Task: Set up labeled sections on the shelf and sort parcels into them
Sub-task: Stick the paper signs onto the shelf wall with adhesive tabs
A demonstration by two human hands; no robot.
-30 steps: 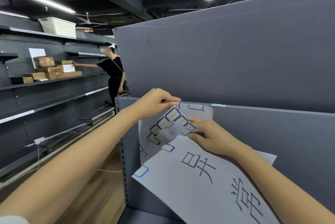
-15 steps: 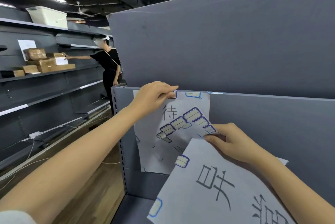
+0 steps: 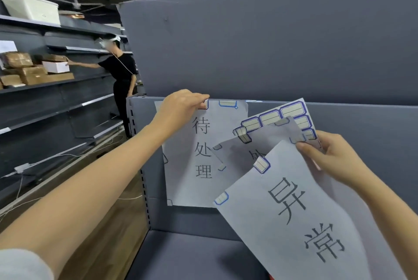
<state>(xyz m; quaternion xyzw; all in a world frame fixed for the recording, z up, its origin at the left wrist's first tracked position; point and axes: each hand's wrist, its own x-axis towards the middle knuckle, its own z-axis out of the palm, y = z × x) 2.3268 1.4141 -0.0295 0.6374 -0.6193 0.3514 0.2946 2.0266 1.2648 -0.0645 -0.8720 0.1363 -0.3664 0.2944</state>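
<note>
A white paper label [image 3: 203, 162] with three black characters hangs on the grey back panel [image 3: 362, 134] of the shelf. Blue-edged stickers hold its top edge. My left hand [image 3: 181, 107] presses the sticker at the label's top left corner against the panel. My right hand [image 3: 328, 157] grips a fan of papers: a sticker sheet [image 3: 287, 119] with blue-bordered stickers, a second paper label [image 3: 253, 150] partly hidden, and a front paper label [image 3: 294, 211] with two large characters.
The grey shelf board [image 3: 192, 257] lies below the label. A second grey panel [image 3: 271, 42] rises behind. At left, wall shelving [image 3: 56, 107] holds brown parcels [image 3: 24, 69] and a white box [image 3: 55, 67] that another person [image 3: 122, 80] touches. Cables lie on the wooden floor.
My right hand has pulled the loose papers and sticker sheet down and right, uncovering the hanging label. My left hand stays at the label's top left corner.
</note>
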